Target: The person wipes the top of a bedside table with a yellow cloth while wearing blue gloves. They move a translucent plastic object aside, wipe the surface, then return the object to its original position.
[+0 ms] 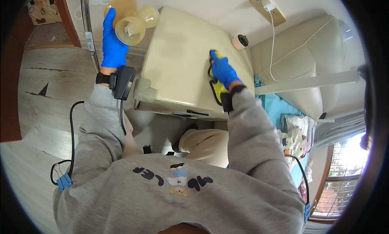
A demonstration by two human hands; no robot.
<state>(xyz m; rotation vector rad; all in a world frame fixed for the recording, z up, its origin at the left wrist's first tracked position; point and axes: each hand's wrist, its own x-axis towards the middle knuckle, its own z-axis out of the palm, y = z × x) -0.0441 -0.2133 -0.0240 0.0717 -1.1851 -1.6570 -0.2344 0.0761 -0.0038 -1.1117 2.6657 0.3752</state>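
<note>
My left hand, in a blue glove, grips a translucent amber object with rounded, cup-like parts beside the left edge of a cream bedside cabinet. A blue glove also covers my right hand, which presses a yellow cloth with black edging onto the cabinet's top. Part of the cloth lies under the fingers and part spreads towards the front edge. Near the back right corner of the top stands a small pink pot-like object with a dark top.
A pale corner guard covers the cabinet's front left corner. Left of it rises a metal pole. On the right is a bed with a padded headboard and a white rail. A charger cable hangs from a wall socket.
</note>
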